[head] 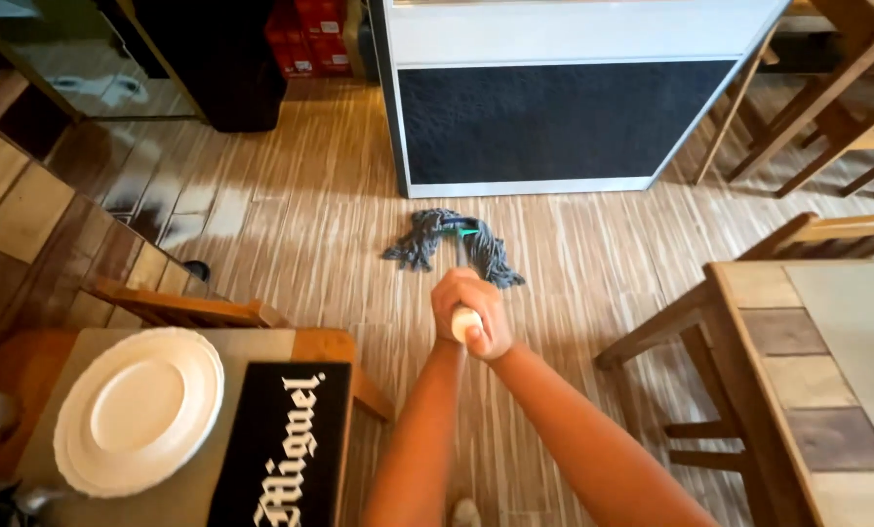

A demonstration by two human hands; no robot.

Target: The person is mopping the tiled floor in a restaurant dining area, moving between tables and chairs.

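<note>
Both my hands are wrapped around the top of a white mop handle [463, 322] at the centre of the view. My left hand [454, 295] sits on the upper left of the grip. Around its right side closes my right hand [494, 328]. The handle runs away from me down to a grey-blue string mop head [454, 246] with a green clip. The mop head lies spread on the striped wood-look floor [291, 234], just in front of a counter.
A counter with a dark panel and metal frame [554, 117] stands ahead. At left is a small table with a white plate [137, 408] and a black mat [276, 444]. A wooden table [827, 381] and chairs [827, 107] stand at right. Red crates [310, 37] sit at the back.
</note>
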